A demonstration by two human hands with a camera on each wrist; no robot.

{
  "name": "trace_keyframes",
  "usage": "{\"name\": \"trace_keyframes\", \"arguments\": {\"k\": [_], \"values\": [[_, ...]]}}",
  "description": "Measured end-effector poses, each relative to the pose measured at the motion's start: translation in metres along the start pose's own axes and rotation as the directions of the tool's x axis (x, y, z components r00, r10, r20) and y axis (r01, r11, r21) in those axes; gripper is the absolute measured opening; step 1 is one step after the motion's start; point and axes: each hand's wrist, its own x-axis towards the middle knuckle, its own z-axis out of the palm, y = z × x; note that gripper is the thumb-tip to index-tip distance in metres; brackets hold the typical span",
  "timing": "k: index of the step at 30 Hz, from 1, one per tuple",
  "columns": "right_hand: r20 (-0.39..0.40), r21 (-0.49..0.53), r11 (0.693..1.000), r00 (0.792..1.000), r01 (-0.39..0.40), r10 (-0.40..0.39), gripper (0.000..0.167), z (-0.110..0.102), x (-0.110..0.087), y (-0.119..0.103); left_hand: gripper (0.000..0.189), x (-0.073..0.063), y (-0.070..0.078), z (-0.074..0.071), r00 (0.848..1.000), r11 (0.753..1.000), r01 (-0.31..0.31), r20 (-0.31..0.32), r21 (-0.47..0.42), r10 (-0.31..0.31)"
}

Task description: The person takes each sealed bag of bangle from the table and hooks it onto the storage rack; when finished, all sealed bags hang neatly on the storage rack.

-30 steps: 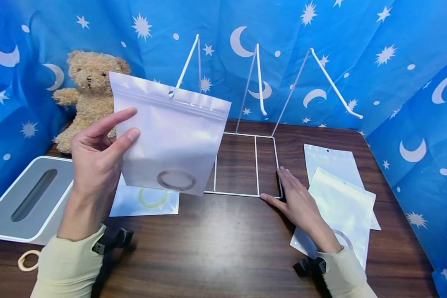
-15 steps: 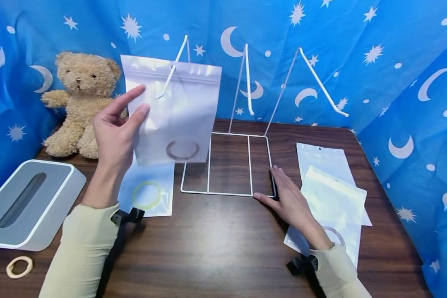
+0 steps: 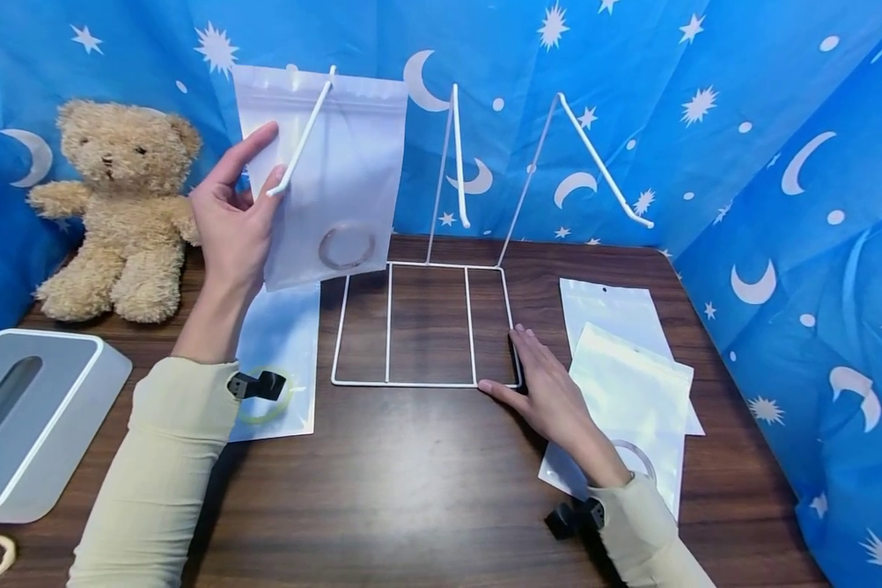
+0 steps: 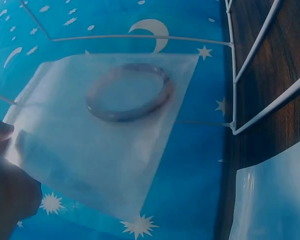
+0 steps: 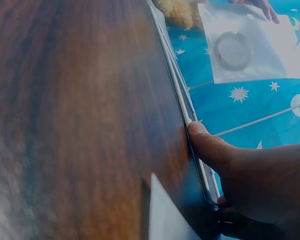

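Note:
A white zip pouch (image 3: 353,171) hangs by its top hole on the left hook (image 3: 303,137) of a white wire display rack (image 3: 389,327), close to the hook's upper back end. A ring like a bangle (image 4: 127,116) shows through the pouch's lower part. My left hand (image 3: 235,220) pinches the pouch's left edge between thumb and fingers, beside the hook's tip. My right hand (image 3: 547,400) rests on the rack's front right corner, fingers straight along the side. In the right wrist view, the thumb (image 5: 212,147) touches the base wire.
Two more white pouches (image 3: 625,388) overlap on the table at right, and another pouch (image 3: 297,347) lies under my left wrist. A teddy bear (image 3: 121,220), a grey-topped box (image 3: 81,433) and a pale ring (image 3: 7,555) are at left. The middle hook (image 3: 459,163) and right hook (image 3: 603,155) stick forward.
My left hand has raised the pouch and slid it backward along the left hook, from its tip to its upper end. My right hand has stayed on the rack's corner.

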Motion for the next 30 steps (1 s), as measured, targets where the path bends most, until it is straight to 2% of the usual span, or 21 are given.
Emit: {"name": "trace_keyframes", "arguments": {"k": [6, 9, 11, 13, 15, 16, 18, 20, 22, 23, 24, 25, 26, 27, 28, 30], "values": [[0.006, -0.003, 1.0, 1.0, 0.004, -0.004, 0.097, 0.0, 0.001, -0.003, 0.042, -0.001, 0.002, -0.005, 0.997, 0.998, -0.029, 0.075, 0.051, 0.026], [0.011, -0.005, 1.0, 1.0, 0.001, -0.001, 0.097, 0.0, 0.001, -0.003, 0.045, -0.002, 0.003, -0.008, 0.987, 0.991, -0.087, 0.143, 0.098, 0.072], [0.012, -0.005, 1.0, 1.0, 0.0, 0.0, 0.097, 0.0, 0.001, -0.003, 0.046, -0.002, 0.004, -0.011, 0.971, 0.977, -0.152, 0.205, 0.147, 0.12], [0.01, -0.005, 1.0, 1.0, 0.0, 0.0, 0.097, -0.001, 0.001, -0.003, 0.044, -0.003, 0.008, -0.015, 0.949, 0.951, -0.223, 0.269, 0.215, 0.162], [0.005, -0.007, 1.0, 1.0, 0.002, -0.002, 0.096, -0.001, 0.001, -0.002, 0.041, -0.006, 0.014, -0.02, 0.945, 0.931, -0.239, 0.285, 0.276, 0.158], [0.005, -0.005, 1.0, 1.0, 0.005, -0.004, 0.096, 0.0, 0.001, -0.002, 0.039, -0.008, 0.017, -0.025, 0.937, 0.912, -0.267, 0.307, 0.312, 0.169], [0.005, -0.003, 1.0, 1.0, 0.007, -0.007, 0.096, 0.001, 0.002, -0.003, 0.033, -0.014, 0.025, -0.034, 0.942, 0.893, -0.255, 0.302, 0.371, 0.144], [0.006, -0.001, 1.0, 1.0, 0.009, -0.009, 0.097, 0.001, 0.002, -0.003, 0.027, -0.022, 0.03, -0.045, 0.956, 0.871, -0.217, 0.277, 0.441, 0.098], [0.013, -0.002, 1.0, 1.0, 0.004, -0.004, 0.097, 0.001, 0.002, -0.003, 0.024, -0.029, 0.03, -0.061, 0.965, 0.836, -0.173, 0.26, 0.521, 0.038], [0.016, -0.001, 1.0, 1.0, 0.001, -0.001, 0.098, 0.001, 0.002, -0.003, 0.023, -0.034, 0.028, -0.069, 0.973, 0.809, -0.124, 0.23, 0.574, -0.014], [0.02, -0.003, 1.0, 1.0, -0.003, 0.003, 0.098, 0.001, 0.002, -0.002, 0.024, -0.038, 0.025, -0.077, 0.974, 0.77, -0.082, 0.213, 0.633, -0.071], [0.022, -0.003, 1.0, 1.0, -0.006, 0.006, 0.098, 0.001, 0.002, -0.002, 0.025, -0.043, 0.022, -0.085, 0.97, 0.72, -0.034, 0.195, 0.693, -0.142], [0.025, -0.004, 1.0, 1.0, -0.009, 0.009, 0.099, 0.001, 0.002, -0.002, 0.027, -0.048, 0.018, -0.093, 0.959, 0.659, 0.01, 0.178, 0.752, -0.219], [0.029, -0.003, 1.0, 1.0, -0.01, 0.01, 0.099, 0.001, 0.003, -0.002, 0.031, -0.052, 0.014, -0.1, 0.94, 0.586, 0.052, 0.159, 0.809, -0.303], [0.03, -0.002, 1.0, 0.999, -0.011, 0.011, 0.099, 0.001, 0.003, -0.002, 0.036, -0.057, 0.009, -0.106, 0.913, 0.503, 0.08, 0.138, 0.86, -0.383], [0.035, 0.0, 1.0, 0.999, -0.011, 0.011, 0.099, 0.001, 0.003, -0.002, 0.05, -0.064, 0.001, -0.115, 0.858, 0.353, 0.105, 0.095, 0.93, -0.504]]}}
